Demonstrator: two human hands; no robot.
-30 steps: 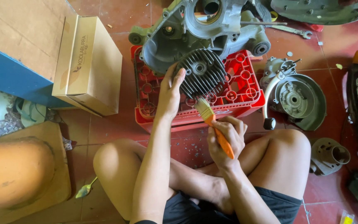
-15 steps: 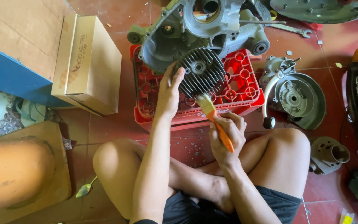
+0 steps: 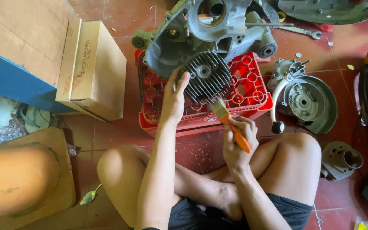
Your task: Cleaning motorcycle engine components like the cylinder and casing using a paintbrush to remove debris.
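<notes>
- Head view: the left hand (image 3: 173,100) is gripping the left edge of a cylinder head (image 3: 206,76), fingers curled over its rim and thumb up against the fins, holding it tilted on edge.
- The cylinder head is showing as a round, dark grey casting with rows of parallel cooling fins and a small boss near the middle; it is looking dull and grimy.
- It is resting on top of a red crate (image 3: 252,91), just in front of a large grey engine case (image 3: 201,30) that is lying across the crate's far side.
- The right hand (image 3: 238,140) is clenching the orange handle of a brush (image 3: 226,117), with the pale bristles touching the lower right edge of the head.
- The person is sitting cross-legged on a red tile floor (image 3: 107,127), knees either side of the crate.
- A cardboard box (image 3: 94,70) is lying to the left of the crate, against a blue board (image 3: 9,81).
- A round grey cover plate (image 3: 305,102) is lying to the right, and a small cylinder (image 3: 341,159) is sitting nearer the right knee.
- A spanner (image 3: 301,30) is lying on the floor beyond the crate.
</notes>
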